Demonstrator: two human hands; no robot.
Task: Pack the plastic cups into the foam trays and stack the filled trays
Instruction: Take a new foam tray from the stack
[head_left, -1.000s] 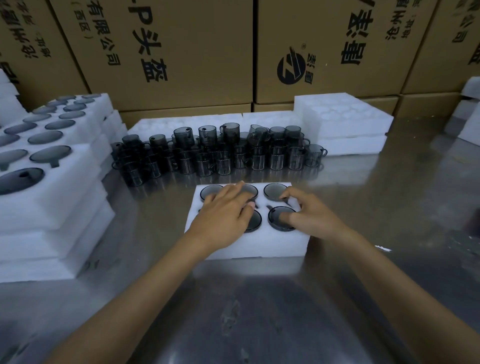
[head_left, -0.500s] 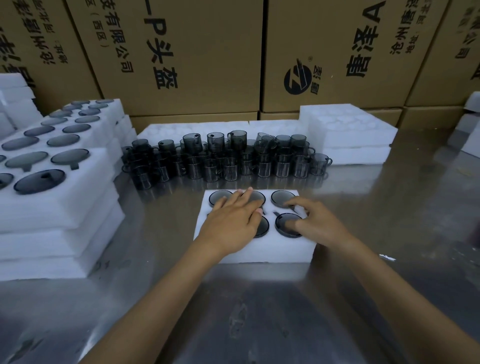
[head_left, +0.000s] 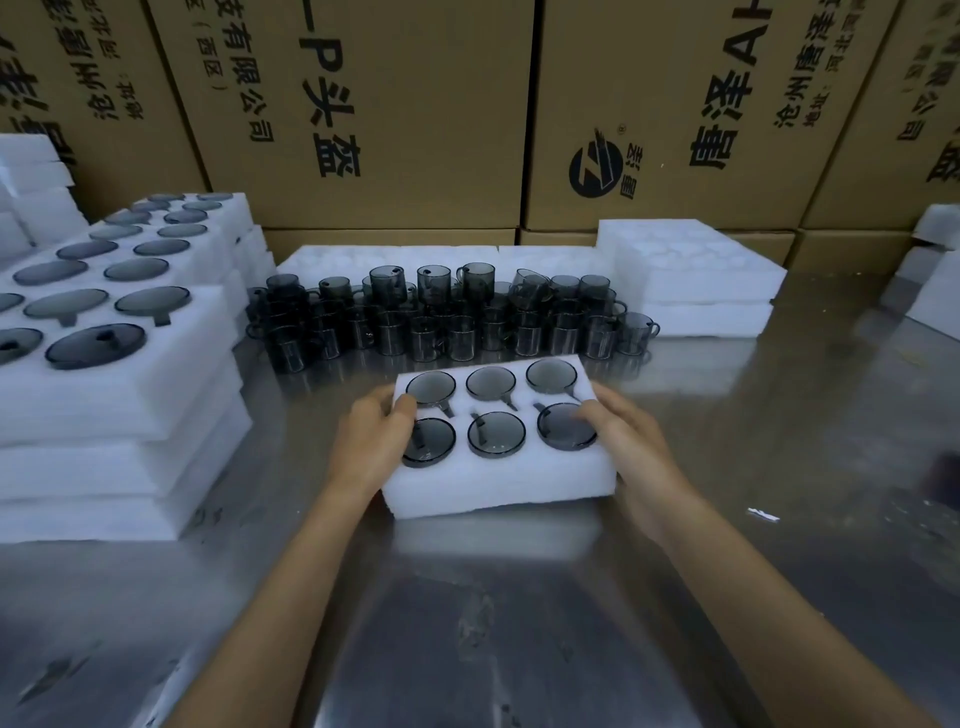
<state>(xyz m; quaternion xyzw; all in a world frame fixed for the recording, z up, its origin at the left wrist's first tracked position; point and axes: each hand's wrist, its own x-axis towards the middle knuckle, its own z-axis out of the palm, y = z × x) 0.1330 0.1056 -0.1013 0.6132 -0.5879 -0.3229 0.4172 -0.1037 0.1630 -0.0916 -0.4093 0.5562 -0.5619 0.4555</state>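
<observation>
A white foam tray (head_left: 498, 480) sits on the steel table in front of me, its pockets filled with several dark grey plastic cups (head_left: 495, 434). My left hand (head_left: 370, 444) grips the tray's left end, thumb on top near the corner. My right hand (head_left: 626, 439) grips the right end, fingers over the near right cup. The tray looks slightly raised and tilted. Behind it stands a crowd of loose grey cups (head_left: 441, 322).
A stack of filled foam trays (head_left: 119, 405) rises at the left. Empty foam trays (head_left: 691, 280) are piled at the back right, and more foam (head_left: 930, 291) lies at the far right. Cardboard boxes (head_left: 395, 114) wall off the back.
Both hands moved from pressing on the cups to the tray's two ends and took hold of it. All the cups in the tray now show.
</observation>
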